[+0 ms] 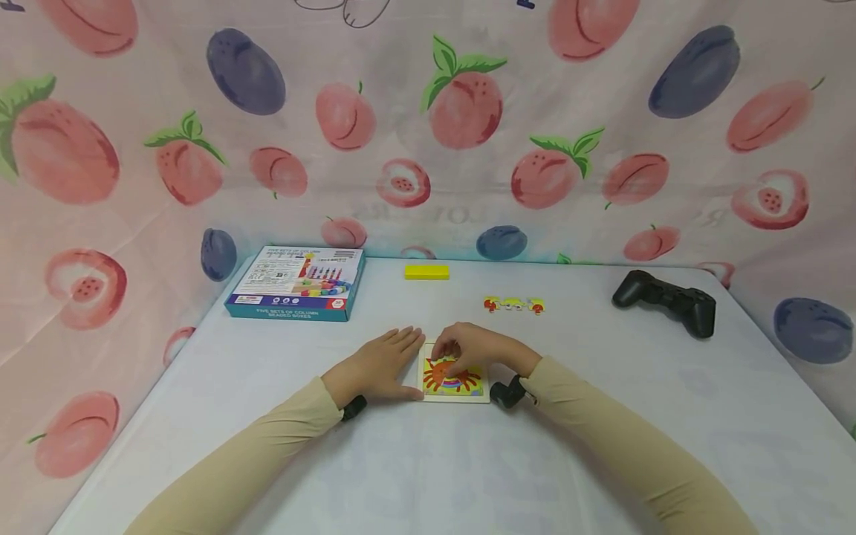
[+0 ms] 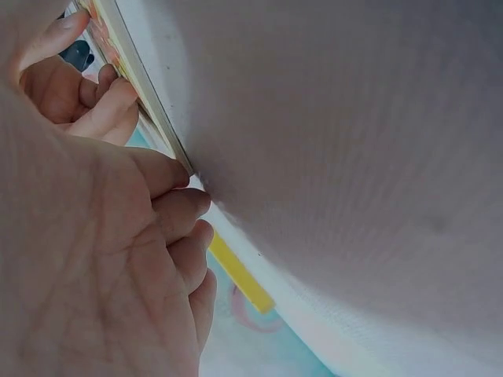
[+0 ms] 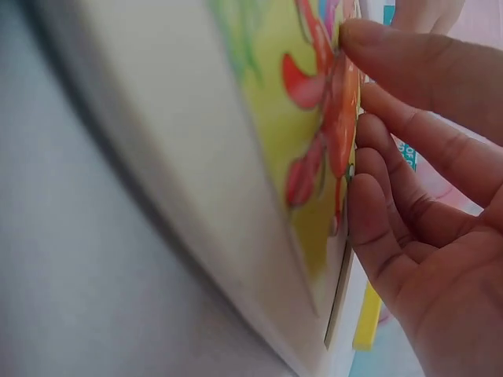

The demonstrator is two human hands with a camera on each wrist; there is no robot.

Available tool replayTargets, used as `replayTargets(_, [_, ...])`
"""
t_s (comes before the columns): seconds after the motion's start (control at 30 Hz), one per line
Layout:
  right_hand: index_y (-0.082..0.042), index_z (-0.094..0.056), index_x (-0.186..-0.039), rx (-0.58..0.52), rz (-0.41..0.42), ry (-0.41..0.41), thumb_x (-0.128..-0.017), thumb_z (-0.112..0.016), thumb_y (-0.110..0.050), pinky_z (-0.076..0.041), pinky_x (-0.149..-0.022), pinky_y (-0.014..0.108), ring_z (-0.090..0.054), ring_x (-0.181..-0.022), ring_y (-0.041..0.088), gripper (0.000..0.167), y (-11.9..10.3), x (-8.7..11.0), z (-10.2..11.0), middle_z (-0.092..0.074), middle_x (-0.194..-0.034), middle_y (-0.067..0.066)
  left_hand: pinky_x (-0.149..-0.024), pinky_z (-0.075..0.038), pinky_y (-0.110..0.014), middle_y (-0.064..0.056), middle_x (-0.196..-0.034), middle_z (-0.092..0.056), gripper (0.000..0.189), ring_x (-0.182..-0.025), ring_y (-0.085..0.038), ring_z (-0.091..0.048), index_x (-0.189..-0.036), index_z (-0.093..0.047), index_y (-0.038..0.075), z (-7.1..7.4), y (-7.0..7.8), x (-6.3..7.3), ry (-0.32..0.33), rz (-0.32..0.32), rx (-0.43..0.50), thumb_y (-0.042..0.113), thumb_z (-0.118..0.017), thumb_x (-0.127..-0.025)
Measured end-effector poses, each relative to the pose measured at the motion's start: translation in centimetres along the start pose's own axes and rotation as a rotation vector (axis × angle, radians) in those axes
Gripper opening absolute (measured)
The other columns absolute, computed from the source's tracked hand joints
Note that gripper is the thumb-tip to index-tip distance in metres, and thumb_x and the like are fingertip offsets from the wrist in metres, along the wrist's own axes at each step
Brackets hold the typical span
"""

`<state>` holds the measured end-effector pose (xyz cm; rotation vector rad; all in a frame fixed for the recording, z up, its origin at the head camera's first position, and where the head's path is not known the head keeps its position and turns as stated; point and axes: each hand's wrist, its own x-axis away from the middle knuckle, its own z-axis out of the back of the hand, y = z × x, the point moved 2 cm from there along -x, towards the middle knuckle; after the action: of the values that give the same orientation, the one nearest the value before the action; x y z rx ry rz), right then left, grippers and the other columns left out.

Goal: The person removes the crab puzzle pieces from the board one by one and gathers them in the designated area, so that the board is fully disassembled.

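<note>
Crab picture board (image 1: 456, 399) lies flat on table (image 1: 401, 468), between hands. Left hand (image 1: 381, 365) relaxed, fingers extended, touching board's left edge. Right hand (image 1: 480, 347) bent over board, thumb and fingertips on it; cannot tell whether anything is grasped. Small colourful pieces (image 1: 513, 305) farther right; yellow block (image 1: 426, 273) beyond board; box (image 1: 294, 286) far left; black controller (image 1: 662, 299) far right.

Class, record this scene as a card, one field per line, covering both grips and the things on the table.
Centre: picture board with an orange figure
Left grip: touching the board's left edge
Right grip: thumb and fingertips on the board; pinching unclear
Back left: printed box
Back middle: yellow block
Right of block: small colourful pieces
Far right: black game controller
</note>
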<state>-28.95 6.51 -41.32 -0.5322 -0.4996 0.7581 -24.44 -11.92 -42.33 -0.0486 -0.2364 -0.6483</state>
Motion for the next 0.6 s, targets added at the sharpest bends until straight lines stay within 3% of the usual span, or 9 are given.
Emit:
replayTargets(0.3, [-0.012,-0.068,-0.101,0.018,-0.033,0.023,-0.077,-0.078,-0.016,-0.05,-0.078,0.019,-0.052,-0.082,0.01,0.027,-0.12,0.08,-0.05,-0.064,-0.092,-0.002,-0.12,-0.017,-0.037,-0.007,-0.158,-0.021,0.098,-0.147,-0.022,-0.017,-0.15,-0.02,0.009,0.08,0.02,0.06,0.0,-0.004,-0.005,0.069,-0.053,-0.08])
replayTargets(0.6, [-0.012,-0.068,-0.095,0.023,0.002,0.026,-0.077,-0.078,-0.017,-0.047,-0.073,0.016,-0.051,-0.078,0.009,0.022,0.04,0.15,-0.08,-0.063,-0.087,-0.003,-0.12,-0.019,-0.038,-0.007,-0.157,-0.024,0.097,-0.146,-0.023,-0.019,-0.15,-0.023,0.008,0.24,0.11,0.18,0.023,-0.015,0.007,0.068,-0.054,-0.08])
